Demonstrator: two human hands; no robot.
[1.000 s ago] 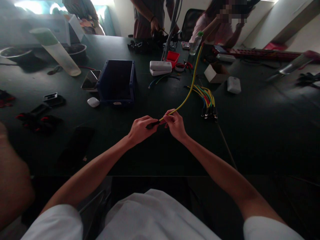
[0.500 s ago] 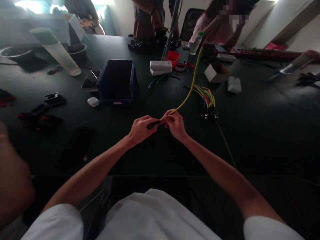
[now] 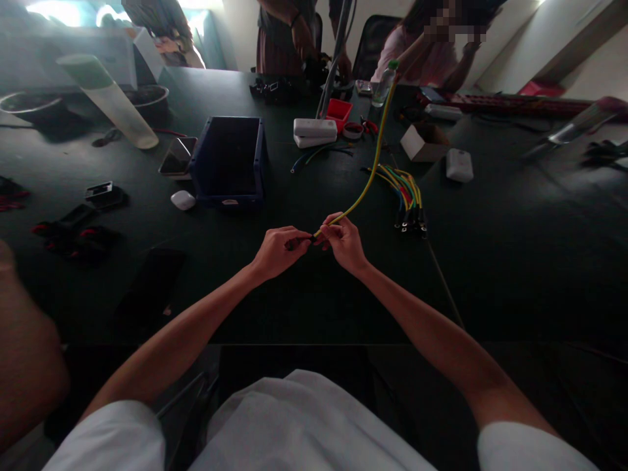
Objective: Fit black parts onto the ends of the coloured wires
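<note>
A yellow cable (image 3: pixel 371 178) arcs up and away from my hands toward the far side of the table. My right hand (image 3: pixel 344 245) pinches it close to its near end, between thumb and fingertips. My left hand (image 3: pixel 281 252) is closed on the black end piece (image 3: pixel 313 239) of that same cable. The fingers partly hide this black part, so its exact shape cannot be made out. Both hands are above the dark table, with their fingertips almost touching. To the right of them lies a bundle of short coloured wires (image 3: pixel 407 191) with metal ring terminals.
A blue bin (image 3: pixel 228 190) stands left of centre, beside a phone (image 3: pixel 178 157) and a white earbud case (image 3: pixel 183 200). Further back are a white box-shaped device (image 3: pixel 314 132), a red tray (image 3: pixel 339 112) and a small open carton (image 3: pixel 422 147). People are at the far edge.
My left hand's fingers have shifted slightly over the cable's black end, covering more of it. The right hand keeps its pinch, and the cable's arc has moved a little to the left.
</note>
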